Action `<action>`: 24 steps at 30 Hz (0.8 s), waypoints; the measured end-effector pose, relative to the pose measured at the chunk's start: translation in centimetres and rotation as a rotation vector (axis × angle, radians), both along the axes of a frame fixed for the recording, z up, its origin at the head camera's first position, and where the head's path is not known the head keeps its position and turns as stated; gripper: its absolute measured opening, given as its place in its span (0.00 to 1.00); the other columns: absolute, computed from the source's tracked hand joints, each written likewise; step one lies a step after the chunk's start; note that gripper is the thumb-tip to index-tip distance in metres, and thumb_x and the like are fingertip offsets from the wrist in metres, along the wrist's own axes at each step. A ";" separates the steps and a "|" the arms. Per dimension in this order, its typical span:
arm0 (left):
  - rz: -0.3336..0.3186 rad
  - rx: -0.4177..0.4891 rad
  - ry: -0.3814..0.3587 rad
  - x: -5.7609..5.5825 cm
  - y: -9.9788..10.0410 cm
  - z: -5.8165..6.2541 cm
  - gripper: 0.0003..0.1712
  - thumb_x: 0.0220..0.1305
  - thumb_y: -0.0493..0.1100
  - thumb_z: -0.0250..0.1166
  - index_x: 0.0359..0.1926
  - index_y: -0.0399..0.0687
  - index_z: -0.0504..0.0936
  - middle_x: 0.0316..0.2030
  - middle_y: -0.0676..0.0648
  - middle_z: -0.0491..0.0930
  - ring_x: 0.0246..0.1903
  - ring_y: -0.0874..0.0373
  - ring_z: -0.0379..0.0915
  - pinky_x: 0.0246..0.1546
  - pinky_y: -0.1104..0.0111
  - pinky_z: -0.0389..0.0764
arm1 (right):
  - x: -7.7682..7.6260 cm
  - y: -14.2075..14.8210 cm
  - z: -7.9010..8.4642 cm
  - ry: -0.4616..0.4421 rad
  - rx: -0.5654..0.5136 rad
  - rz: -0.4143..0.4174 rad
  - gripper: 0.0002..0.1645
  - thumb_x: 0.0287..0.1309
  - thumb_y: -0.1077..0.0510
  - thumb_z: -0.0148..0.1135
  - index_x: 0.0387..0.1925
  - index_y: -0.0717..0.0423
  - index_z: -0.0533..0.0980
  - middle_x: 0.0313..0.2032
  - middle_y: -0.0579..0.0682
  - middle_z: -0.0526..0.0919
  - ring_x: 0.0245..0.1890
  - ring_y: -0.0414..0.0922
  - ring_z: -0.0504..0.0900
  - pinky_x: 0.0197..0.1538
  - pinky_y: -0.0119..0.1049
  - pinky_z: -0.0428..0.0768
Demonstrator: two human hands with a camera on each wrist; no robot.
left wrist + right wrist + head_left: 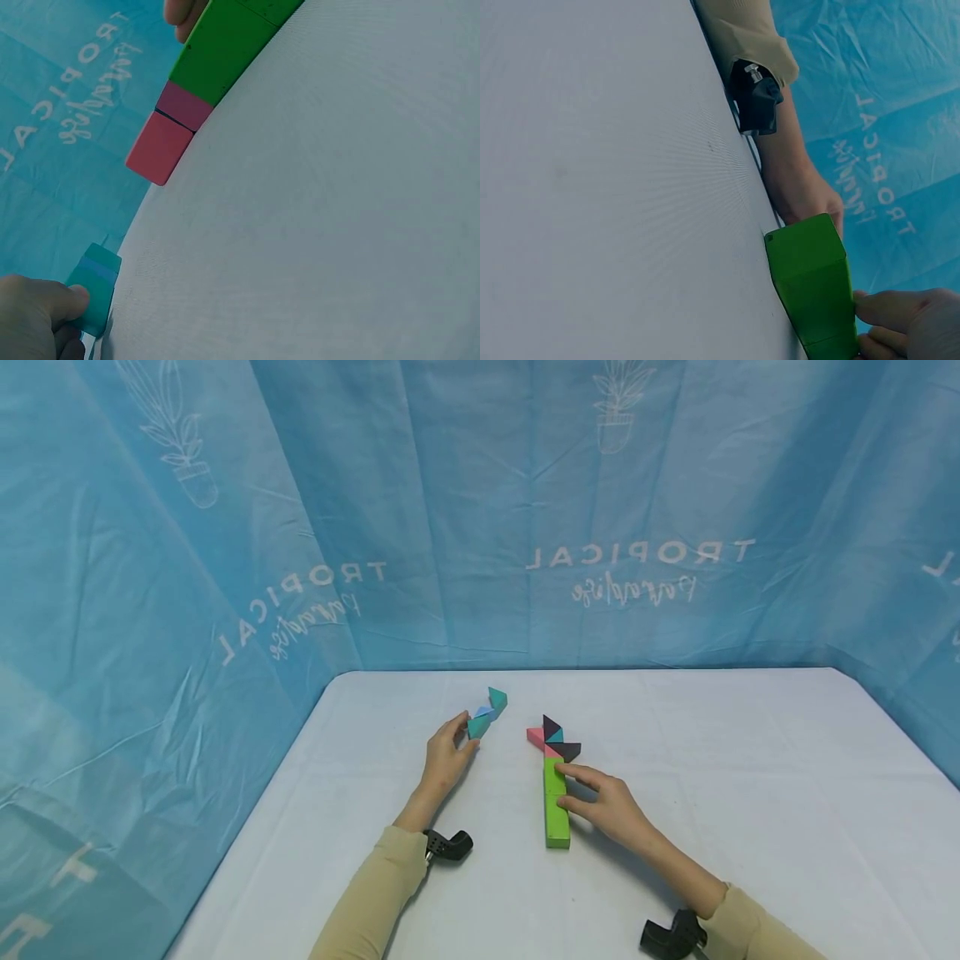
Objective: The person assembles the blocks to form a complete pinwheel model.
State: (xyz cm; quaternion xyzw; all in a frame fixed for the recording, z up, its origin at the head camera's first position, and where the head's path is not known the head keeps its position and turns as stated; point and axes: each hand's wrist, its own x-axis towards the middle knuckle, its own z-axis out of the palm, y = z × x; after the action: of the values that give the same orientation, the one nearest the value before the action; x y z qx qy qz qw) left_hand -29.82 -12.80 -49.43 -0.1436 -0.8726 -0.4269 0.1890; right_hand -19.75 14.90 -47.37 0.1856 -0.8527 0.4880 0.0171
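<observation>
A blue curtain with white lettering (180, 693) hangs to the left of and behind a desk covered in white cloth (750, 793). Left of centre, the person's left hand (447, 757) pinches the near end of a short, crooked chain of teal and light-blue wedge-shaped blocks (477, 727), thumb and fingers on opposite sides; whether the chain touches the desk is hard to tell. Apart from it, near the middle, a cluster of pink, black and blue angular blocks (567, 750) sits at the far end of a straight bar of bright green blocks (557, 827) lying on the desk. To the right, the right hand (613, 806) rests its fingertips on the green bar, thumb and finger spread apart and not wrapped round it. Good handling here probably means a light, even pinch on the chain, so its joints stay aligned, and gentle fingertip pressure that steadies the bar without skewing it.
</observation>
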 end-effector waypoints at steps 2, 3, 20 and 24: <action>-0.001 0.025 -0.007 0.0 0.0 0.0 0.28 0.59 0.31 0.64 0.60 0.32 0.70 0.52 0.37 0.76 0.52 0.46 0.73 0.54 0.62 0.72 | 0.0 0.0 0.0 0.001 0.000 0.001 0.33 0.53 0.53 0.69 0.61 0.53 0.72 0.60 0.52 0.73 0.61 0.55 0.68 0.58 0.55 0.68; -0.002 0.037 -0.009 0.0 -0.1 0.0 0.27 0.59 0.30 0.63 0.60 0.32 0.70 0.52 0.37 0.76 0.52 0.46 0.73 0.54 0.62 0.72 | 0.0 0.0 0.0 0.001 0.002 0.002 0.33 0.53 0.53 0.69 0.61 0.53 0.72 0.60 0.52 0.73 0.61 0.55 0.68 0.58 0.55 0.68; 0.020 0.092 0.000 -0.3 -0.2 0.5 0.27 0.59 0.39 0.67 0.57 0.29 0.72 0.47 0.33 0.78 0.47 0.43 0.76 0.49 0.59 0.77 | 0.1 -0.1 0.1 -0.003 0.006 -0.001 0.32 0.54 0.52 0.69 0.61 0.52 0.72 0.60 0.52 0.72 0.62 0.56 0.66 0.59 0.56 0.67; 0.029 0.137 -0.021 -0.3 -0.5 1.0 0.26 0.59 0.36 0.66 0.58 0.32 0.73 0.49 0.35 0.78 0.49 0.44 0.75 0.50 0.59 0.76 | 0.1 -0.2 0.1 -0.007 0.005 -0.004 0.32 0.54 0.52 0.69 0.61 0.52 0.72 0.60 0.52 0.72 0.62 0.55 0.67 0.59 0.55 0.67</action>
State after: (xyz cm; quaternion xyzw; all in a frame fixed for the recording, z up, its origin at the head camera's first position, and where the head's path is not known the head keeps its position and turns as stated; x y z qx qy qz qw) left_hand -30.12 -13.27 -48.47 -0.1135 -0.8453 -0.4841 0.1953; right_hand -19.65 14.74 -47.28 0.1822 -0.8543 0.4867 0.0145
